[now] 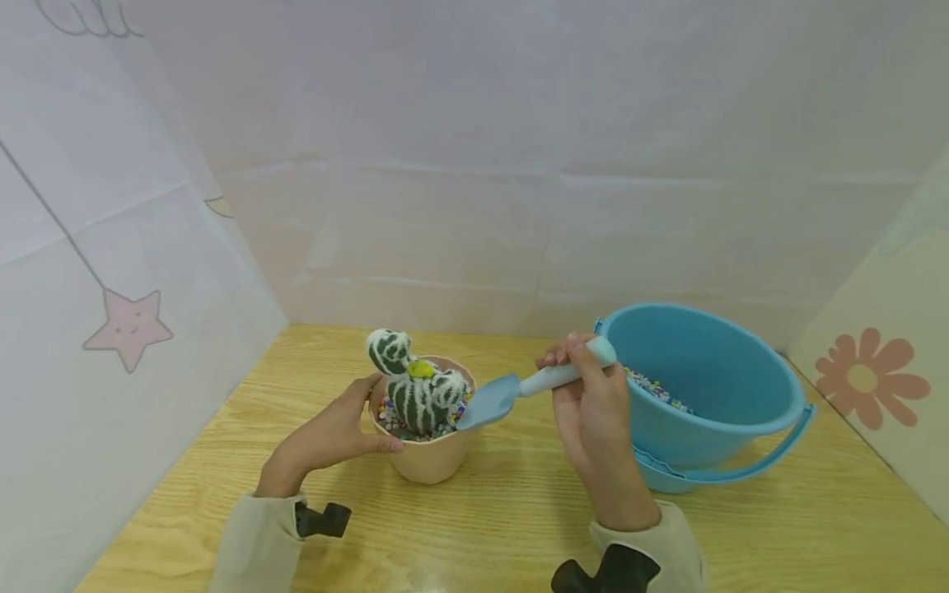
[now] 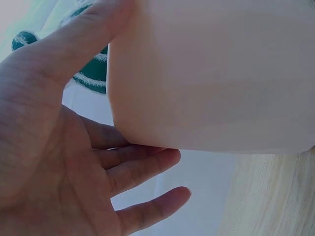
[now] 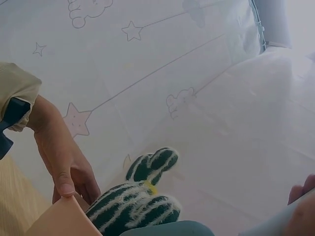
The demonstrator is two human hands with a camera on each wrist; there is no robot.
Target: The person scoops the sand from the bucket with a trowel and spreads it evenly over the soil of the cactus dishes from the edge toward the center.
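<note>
In the head view, we see the pot (image 1: pixel 430 465) on the table (image 1: pixel 511 527) between the hands, touching the left hand (image 1: pixel 337 432), so that hand is nearer; the trowel (image 1: pixel 495 400) slants down leftward from the right hand (image 1: pixel 593 412), which grips its handle, its blade at the pot's right rim. Whether it touches the pebbles (image 1: pixel 386 416), we cannot tell. The bucket (image 1: pixel 675 441) stands to the right. The left wrist view shows us what that view hides: the left hand holds the pot between thumb and fingers, two fingertips reaching free of the wall. The right wrist view gives us the blade before the cactus (image 3: pixel 128 209), and the left thumb on the rim.
</note>
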